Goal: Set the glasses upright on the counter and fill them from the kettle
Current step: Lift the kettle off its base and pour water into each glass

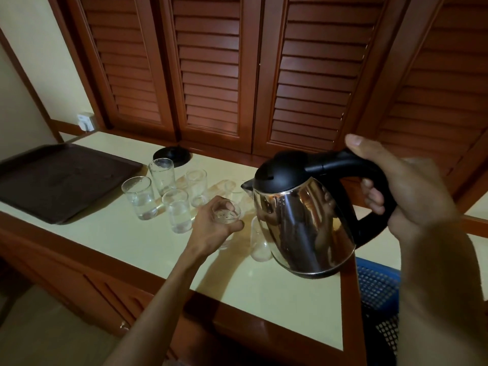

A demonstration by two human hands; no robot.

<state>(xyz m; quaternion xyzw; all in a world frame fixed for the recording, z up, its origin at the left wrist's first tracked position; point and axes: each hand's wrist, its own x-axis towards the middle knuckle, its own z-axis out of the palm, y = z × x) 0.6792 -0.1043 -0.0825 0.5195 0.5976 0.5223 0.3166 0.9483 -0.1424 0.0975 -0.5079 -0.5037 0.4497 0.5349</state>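
Observation:
My right hand (404, 191) grips the black handle of a steel kettle (301, 220), held above the cream counter (126, 233) with its spout pointing left. My left hand (214, 225) is closed around a clear glass (226, 214) standing on the counter just left of the kettle. Several upright glasses cluster behind it: one at the left (138, 198), one at the back (161, 175), one in front (177, 210), one further right (196, 187). Another glass (260, 244) stands partly hidden behind the kettle's body. Whether water is flowing I cannot tell.
A dark brown tray (60, 180) lies at the counter's left end. The black kettle base (171, 154) sits at the back by the louvred wooden doors (211, 75). A blue perforated basket (377, 289) is beyond the counter's right edge.

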